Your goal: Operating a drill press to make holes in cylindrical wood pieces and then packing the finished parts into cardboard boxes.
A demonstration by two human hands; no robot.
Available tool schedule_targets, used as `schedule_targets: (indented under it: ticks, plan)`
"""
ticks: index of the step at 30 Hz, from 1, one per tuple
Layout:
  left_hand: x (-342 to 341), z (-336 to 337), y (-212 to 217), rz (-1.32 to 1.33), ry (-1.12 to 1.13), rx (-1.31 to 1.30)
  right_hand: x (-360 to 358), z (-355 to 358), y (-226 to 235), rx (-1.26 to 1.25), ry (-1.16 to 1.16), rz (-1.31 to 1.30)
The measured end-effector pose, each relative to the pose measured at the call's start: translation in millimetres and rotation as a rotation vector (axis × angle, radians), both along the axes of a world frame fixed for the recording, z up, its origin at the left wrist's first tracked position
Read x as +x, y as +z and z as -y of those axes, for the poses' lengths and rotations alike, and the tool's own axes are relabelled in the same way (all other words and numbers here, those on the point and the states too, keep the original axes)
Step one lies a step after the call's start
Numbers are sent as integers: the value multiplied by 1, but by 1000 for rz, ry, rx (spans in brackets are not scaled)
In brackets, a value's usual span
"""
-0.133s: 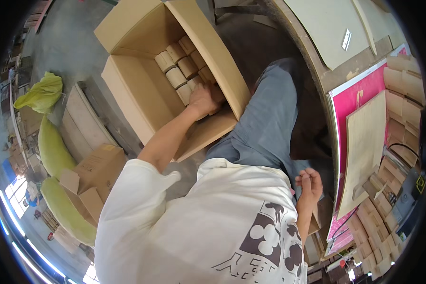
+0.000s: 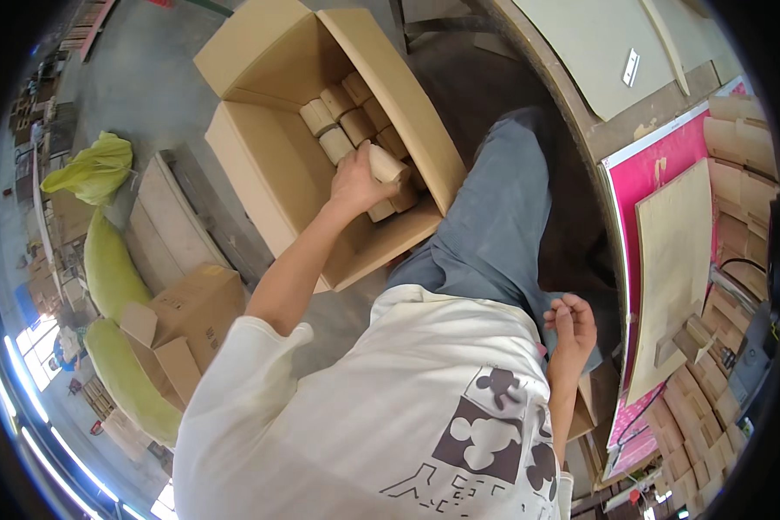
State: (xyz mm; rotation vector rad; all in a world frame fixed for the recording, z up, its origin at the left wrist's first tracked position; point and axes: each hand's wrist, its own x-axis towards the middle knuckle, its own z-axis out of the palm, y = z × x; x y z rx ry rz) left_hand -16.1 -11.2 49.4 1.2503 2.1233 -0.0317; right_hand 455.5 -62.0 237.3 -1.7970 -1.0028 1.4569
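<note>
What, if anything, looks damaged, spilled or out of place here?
A ragged pale patch on the pink board, near the wood sheet, looks odd, as if the surface had peeled. Nothing looks spilled from the open box, where the left hand holds a tan cylinder.

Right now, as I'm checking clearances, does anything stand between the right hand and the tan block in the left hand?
Yes: in this view, the grey-trousered leg and the carton's right side lie between the right hand and the tan block gripped by the left hand.
</note>
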Motion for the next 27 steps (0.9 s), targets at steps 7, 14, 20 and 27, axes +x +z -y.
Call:
schedule_targets:
  ticks: [7,14,20,27]
  plan:
    - [13,37,151,38,-8,637,-13,-3,21,52,63,-143]
    - [107,-50,259,-45,-645,1227,-44,-65,69,482,285,-114]
    - [254,-122,300,26,-1108,1603,-4,-116,117,838,113,265]
    - [371,-141,288,239,-1333,1519,82,-117,91,797,-209,262]
